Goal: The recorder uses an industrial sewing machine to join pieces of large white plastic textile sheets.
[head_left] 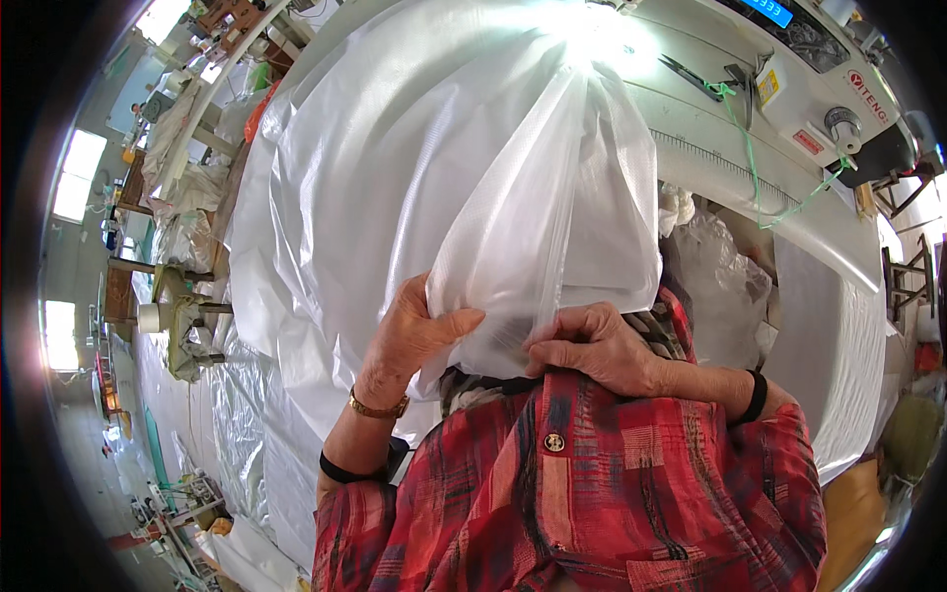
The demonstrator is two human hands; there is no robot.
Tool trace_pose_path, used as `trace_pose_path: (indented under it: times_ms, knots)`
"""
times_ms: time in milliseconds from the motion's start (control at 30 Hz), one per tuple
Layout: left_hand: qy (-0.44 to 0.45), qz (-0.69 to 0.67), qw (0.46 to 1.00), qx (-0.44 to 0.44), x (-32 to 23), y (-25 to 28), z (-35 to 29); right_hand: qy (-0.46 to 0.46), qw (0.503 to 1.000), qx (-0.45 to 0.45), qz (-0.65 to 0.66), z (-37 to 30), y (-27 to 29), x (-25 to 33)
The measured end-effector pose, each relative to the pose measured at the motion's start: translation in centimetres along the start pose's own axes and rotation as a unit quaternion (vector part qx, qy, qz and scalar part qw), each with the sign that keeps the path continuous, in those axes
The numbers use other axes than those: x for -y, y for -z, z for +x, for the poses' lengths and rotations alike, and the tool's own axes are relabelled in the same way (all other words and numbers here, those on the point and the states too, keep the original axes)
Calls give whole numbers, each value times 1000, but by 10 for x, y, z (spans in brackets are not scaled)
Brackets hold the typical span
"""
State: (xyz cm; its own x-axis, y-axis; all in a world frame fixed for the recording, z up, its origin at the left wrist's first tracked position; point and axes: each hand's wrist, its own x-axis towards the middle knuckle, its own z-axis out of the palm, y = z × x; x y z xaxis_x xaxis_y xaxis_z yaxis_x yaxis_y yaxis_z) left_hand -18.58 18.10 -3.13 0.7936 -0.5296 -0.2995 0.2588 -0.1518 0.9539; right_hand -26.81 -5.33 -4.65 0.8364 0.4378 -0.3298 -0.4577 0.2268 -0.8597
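A large white translucent plastic sheet (pixel 513 197) spreads over the work table and hangs toward me in folds. My left hand (pixel 406 331) is closed on its near left part, thumb on top and the fingers hidden behind the sheet. With thumb and fingers pinched, my right hand (pixel 602 347) grips the sheet's near edge just in front of my shirt. Folds run from both hands up to a bright lamp (pixel 602 39) at the sewing machine, where glare hides the needle area.
At the upper right stands a white sewing machine (pixel 819 89). Dark scissors (pixel 698 77) tied to a green cord (pixel 752 163) lie beside it. A ruler scale (pixel 725 163) runs along the table. Crumpled clear plastic (pixel 725 281) hangs below the table edge. Shelving with plastic bundles (pixel 187 237) stands left.
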Motion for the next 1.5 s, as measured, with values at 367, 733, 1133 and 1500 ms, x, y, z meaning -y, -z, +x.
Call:
trace_pose_path:
  times_ms: [367, 733, 1133, 1500]
  knots:
    - [-68, 126, 990, 3, 23, -25, 14, 182, 951, 13, -251, 2, -11, 12]
    - [-174, 268, 945, -64, 38, -45, 8, 226, 926, 23, -302, 15, -13, 9]
    - [-220, 150, 963, -33, 30, -23, 1, 358, 794, 19, -492, 27, -25, 16]
    - [-49, -79, 995, -20, 27, -29, 4, 302, 604, 89, -732, 26, -31, 17]
